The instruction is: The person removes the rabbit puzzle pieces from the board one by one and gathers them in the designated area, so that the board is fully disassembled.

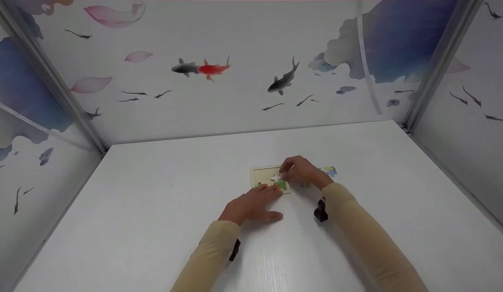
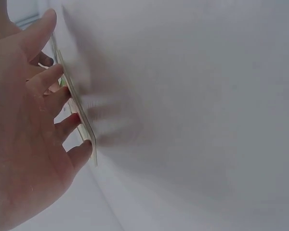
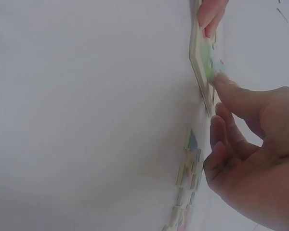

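A shallow wooden jigsaw tray (image 1: 260,174) lies on the white table, with colourful pieces fitted along its near side. My left hand (image 1: 253,205) rests at its near edge; the fingers are extended and the fingertips touch the tray, while the thumb points off to the right. Between thumb and fingers, my right hand (image 1: 303,170) pinches a light puzzle piece (image 1: 275,177) over the tray, beside a green piece (image 1: 280,185). In the right wrist view the held piece (image 3: 220,65) stands tilted above the tray's surface. The fingers partly cover it.
Several loose puzzle pieces (image 1: 330,170) lie right of the tray, partly behind my right hand and forearm. They form a row of pieces (image 3: 185,173) in the right wrist view. Printed panels (image 1: 243,101) with painted fish enclose the table's back and sides.
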The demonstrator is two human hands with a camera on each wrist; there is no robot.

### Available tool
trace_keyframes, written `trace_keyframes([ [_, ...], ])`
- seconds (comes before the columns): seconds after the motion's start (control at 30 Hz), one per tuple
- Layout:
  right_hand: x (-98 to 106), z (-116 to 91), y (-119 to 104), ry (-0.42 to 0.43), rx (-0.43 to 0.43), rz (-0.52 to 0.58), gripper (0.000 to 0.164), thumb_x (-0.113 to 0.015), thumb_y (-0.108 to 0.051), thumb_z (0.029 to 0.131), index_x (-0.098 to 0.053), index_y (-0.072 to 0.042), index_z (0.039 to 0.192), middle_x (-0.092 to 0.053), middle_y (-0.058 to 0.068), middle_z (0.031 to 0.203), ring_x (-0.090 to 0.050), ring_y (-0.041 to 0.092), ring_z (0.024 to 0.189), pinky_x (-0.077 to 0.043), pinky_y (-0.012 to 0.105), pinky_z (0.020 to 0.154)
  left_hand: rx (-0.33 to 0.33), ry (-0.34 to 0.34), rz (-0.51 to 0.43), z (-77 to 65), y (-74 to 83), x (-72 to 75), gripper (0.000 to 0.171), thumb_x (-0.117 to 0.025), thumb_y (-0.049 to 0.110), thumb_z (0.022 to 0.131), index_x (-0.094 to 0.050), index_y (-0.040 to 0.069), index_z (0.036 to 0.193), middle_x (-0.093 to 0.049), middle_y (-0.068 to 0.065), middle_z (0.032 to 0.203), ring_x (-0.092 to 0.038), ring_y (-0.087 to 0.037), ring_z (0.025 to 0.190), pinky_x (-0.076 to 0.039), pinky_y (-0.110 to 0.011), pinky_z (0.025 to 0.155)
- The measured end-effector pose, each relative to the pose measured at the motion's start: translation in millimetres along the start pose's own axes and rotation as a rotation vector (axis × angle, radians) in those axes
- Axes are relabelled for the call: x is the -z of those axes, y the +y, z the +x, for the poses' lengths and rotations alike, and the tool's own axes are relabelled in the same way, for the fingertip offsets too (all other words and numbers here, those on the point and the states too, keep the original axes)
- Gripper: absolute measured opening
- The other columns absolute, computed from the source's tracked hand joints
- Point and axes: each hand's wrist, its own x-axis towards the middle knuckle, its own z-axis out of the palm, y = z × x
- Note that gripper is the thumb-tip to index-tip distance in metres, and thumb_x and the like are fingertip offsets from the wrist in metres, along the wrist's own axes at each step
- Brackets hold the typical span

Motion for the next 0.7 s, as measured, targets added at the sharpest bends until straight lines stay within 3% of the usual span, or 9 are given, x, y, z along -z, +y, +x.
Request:
trace_keyframes([
  [0.13, 1.6, -0.1, -4.1, 0.034, 0.022, 0.027, 0.013, -0.068, -0.011, 0.095, -0.071, -0.009, 0.108, -0.068, 0.009, 0.111, -0.057, 0.021, 0.099, -0.050, 0.034, 0.091, 0.022, -0.001, 0.006, -0.6, 1.3, 2.6, 0.075, -0.059, 0.064, 0.091, -0.030, 0.041, 0.156, -0.017, 0.020, 0.167, -0.011, -0.019, 0.159, -0.024, -0.056, 0.123],
  [0.27, 6.6, -2.9, -5.0, 0.098, 0.061, 0.029, 0.014, -0.070, -0.013, 0.094, -0.073, -0.008, 0.107, -0.071, 0.010, 0.109, -0.058, 0.019, 0.096, -0.049, 0.029, 0.082, 0.015, -0.021, 0.024, -0.1, 3.5, 2.4, 0.077, -0.056, 0.067, 0.092, -0.028, 0.040, 0.157, -0.017, 0.018, 0.168, -0.010, -0.018, 0.159, -0.023, -0.054, 0.124],
  [0.5, 43.0, -22.9, -3.6, 0.173, 0.101, 0.056, 0.019, -0.068, -0.016, 0.096, -0.072, -0.005, 0.111, -0.069, 0.014, 0.112, -0.061, 0.022, 0.097, -0.050, 0.031, 0.080, 0.022, -0.026, 0.018, 2.2, 5.7, 0.3, 0.077, -0.054, 0.069, 0.091, -0.028, 0.040, 0.157, -0.016, 0.018, 0.168, -0.011, -0.018, 0.159, -0.023, -0.055, 0.124],
  [0.7, 70.0, -44.6, 15.5, 0.203, 0.114, 0.041, 0.020, -0.067, -0.016, 0.097, -0.072, -0.003, 0.111, -0.069, 0.016, 0.110, -0.059, 0.023, 0.093, -0.052, 0.035, 0.082, -0.002, -0.004, 0.025, 2.9, 4.9, 1.1, 0.076, -0.056, 0.065, 0.092, -0.031, 0.035, 0.157, -0.020, 0.014, 0.168, -0.013, -0.020, 0.158, -0.024, -0.054, 0.124],
])
